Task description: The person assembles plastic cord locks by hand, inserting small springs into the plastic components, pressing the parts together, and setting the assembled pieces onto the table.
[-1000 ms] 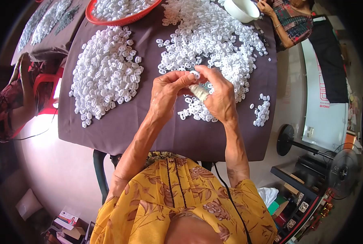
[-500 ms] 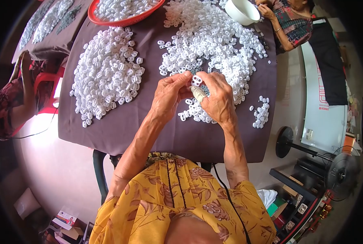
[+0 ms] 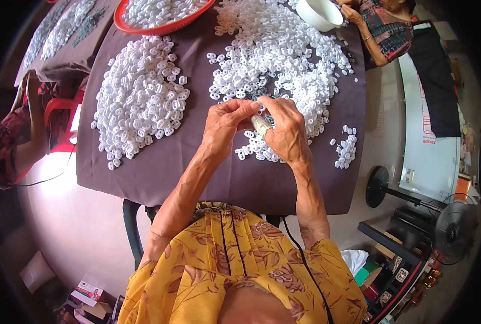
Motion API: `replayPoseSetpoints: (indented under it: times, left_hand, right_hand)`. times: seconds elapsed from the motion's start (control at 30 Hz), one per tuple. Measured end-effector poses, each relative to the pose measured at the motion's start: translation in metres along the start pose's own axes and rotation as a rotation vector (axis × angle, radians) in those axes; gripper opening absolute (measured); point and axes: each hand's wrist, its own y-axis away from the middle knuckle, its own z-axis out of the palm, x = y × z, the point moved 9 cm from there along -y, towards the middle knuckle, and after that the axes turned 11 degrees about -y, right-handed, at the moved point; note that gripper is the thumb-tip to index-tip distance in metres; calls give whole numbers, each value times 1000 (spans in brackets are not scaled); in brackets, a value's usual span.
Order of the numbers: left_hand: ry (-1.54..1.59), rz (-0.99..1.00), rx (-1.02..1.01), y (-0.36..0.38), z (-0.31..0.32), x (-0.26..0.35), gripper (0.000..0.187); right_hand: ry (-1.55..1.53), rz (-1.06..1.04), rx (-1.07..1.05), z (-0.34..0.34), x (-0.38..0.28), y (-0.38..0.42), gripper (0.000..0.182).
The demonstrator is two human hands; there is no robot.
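Note:
My left hand (image 3: 227, 120) and my right hand (image 3: 284, 125) meet above the table, with their fingertips pinched together. Between them is a small white two-hole plastic piece (image 3: 261, 108), mostly hidden by the fingers. A pale wrap (image 3: 261, 125) covers my right thumb. Just beyond and below the hands spreads a large heap of similar white pieces (image 3: 273, 65), with some small grey pieces (image 3: 255, 90) among them. Left of my hands lies a second heap of white pieces (image 3: 138, 100).
A red basin (image 3: 170, 26) full of white pieces stands at the back, and a white bowl (image 3: 320, 15) at the back right. A small cluster of pieces (image 3: 346, 148) lies right. Another person (image 3: 383, 32) works at the far right corner; someone (image 3: 22, 124) sits at left.
The white piece, plainly visible between my fingertips before, is now mostly covered by them. My fingers have closed in on each other; the heaps look the same.

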Motion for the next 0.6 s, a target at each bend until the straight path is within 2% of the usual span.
replayPoseSetpoints:
  times: [0.13, 0.2, 0.27, 0.6]
  left_hand:
    - [-42, 0, -47, 2, 4, 1, 16]
    - [2, -10, 2, 4, 4, 3, 20]
    - [31, -9, -14, 4, 4, 1, 21]
    - [86, -72, -63, -1, 1, -7, 15]
  right_hand:
    - [75, 19, -90, 6, 1, 0, 38]
    - [91, 4, -110, 10, 4, -1, 37]
    - [61, -94, -62, 8, -1, -1, 22]
    - [44, -81, -96, 11, 6, -3, 19]
